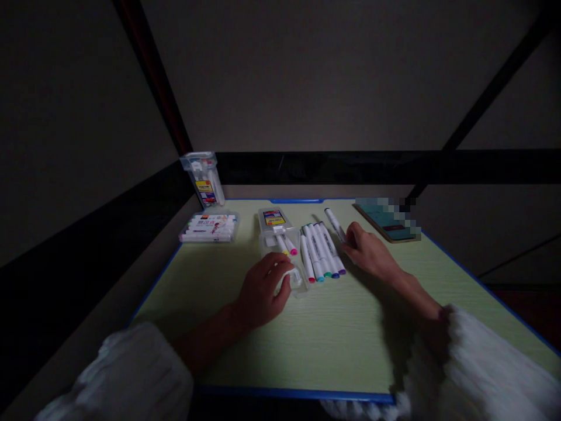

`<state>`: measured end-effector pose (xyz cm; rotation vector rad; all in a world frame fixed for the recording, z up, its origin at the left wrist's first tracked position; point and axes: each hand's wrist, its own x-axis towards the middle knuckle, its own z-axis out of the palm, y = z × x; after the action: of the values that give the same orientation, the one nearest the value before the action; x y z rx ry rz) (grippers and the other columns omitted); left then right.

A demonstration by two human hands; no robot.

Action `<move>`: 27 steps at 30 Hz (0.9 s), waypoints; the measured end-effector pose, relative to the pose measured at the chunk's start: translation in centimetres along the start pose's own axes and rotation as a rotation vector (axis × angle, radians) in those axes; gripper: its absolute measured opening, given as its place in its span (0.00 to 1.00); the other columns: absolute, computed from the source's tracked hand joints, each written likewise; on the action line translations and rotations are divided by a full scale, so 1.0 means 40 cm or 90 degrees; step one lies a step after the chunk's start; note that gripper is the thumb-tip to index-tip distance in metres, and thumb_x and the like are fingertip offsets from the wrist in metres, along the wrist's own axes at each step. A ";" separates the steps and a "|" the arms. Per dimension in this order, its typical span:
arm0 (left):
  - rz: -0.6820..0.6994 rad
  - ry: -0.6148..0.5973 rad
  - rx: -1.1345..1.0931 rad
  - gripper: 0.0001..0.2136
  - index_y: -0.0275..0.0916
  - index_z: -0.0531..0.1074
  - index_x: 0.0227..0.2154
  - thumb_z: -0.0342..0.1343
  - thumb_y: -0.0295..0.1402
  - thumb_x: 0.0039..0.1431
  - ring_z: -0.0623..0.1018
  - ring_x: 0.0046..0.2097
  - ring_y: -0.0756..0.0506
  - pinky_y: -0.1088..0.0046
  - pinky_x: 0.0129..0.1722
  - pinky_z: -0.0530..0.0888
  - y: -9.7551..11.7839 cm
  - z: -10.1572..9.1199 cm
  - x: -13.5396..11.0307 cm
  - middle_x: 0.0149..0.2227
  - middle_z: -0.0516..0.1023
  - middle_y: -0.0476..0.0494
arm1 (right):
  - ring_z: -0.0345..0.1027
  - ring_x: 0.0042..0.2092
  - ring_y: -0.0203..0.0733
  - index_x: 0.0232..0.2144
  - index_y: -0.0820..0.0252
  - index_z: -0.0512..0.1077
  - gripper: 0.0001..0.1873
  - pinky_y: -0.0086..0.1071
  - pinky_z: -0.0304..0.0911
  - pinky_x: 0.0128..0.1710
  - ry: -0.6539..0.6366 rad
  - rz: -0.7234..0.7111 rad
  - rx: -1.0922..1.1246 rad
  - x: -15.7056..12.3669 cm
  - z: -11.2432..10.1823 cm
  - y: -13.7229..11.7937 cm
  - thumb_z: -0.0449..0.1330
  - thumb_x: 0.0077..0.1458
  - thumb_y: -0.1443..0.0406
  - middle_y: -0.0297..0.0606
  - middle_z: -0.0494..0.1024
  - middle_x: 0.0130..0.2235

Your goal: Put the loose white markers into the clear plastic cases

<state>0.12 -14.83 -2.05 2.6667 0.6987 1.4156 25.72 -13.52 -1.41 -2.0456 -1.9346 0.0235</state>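
Note:
A clear plastic marker case [280, 242] lies open in the middle of the pale green table [342, 339], with two white markers left inside. My left hand [263, 289] curls around the near end of that case. Several white markers with coloured caps [322, 251] lie side by side just right of the case. My right hand [370, 252] rests beside them, its fingers pinching the lower end of a single white marker [334, 223] that points away from me.
A second case full of markers [209, 228] lies at the back left. A third clear case [204, 178] stands upright behind it at the table's corner. A phone [388, 219] lies at the back right. The table has a blue rim.

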 end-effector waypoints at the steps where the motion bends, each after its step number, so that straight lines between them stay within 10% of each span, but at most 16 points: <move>1: 0.001 0.002 -0.002 0.09 0.36 0.64 0.36 0.48 0.21 0.50 0.71 0.39 0.48 0.72 0.38 0.72 0.000 0.000 0.000 0.35 0.69 0.42 | 0.61 0.24 0.40 0.31 0.59 0.57 0.05 0.29 0.49 0.23 0.013 -0.011 0.002 -0.001 -0.002 -0.002 0.50 0.48 0.65 0.37 0.68 0.23; 13: 0.017 0.035 -0.006 0.10 0.36 0.63 0.36 0.48 0.20 0.50 0.70 0.38 0.49 0.74 0.36 0.72 0.005 -0.004 0.005 0.34 0.69 0.42 | 0.63 0.27 0.41 0.47 0.62 0.58 0.17 0.32 0.55 0.27 0.159 -0.153 0.071 -0.002 -0.007 -0.008 0.48 0.54 0.65 0.42 0.72 0.31; 27: -0.057 0.098 -0.090 0.17 0.38 0.59 0.44 0.52 0.24 0.51 0.69 0.28 0.54 0.79 0.28 0.68 0.002 0.005 0.001 0.31 0.69 0.49 | 0.64 0.38 0.43 0.38 0.61 0.65 0.08 0.33 0.53 0.33 0.206 -0.352 0.002 -0.017 -0.023 -0.037 0.47 0.57 0.68 0.42 0.72 0.38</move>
<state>0.33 -14.86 -2.10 2.4110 0.6913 1.5949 24.45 -14.35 -0.32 -1.3424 -2.1950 -0.4039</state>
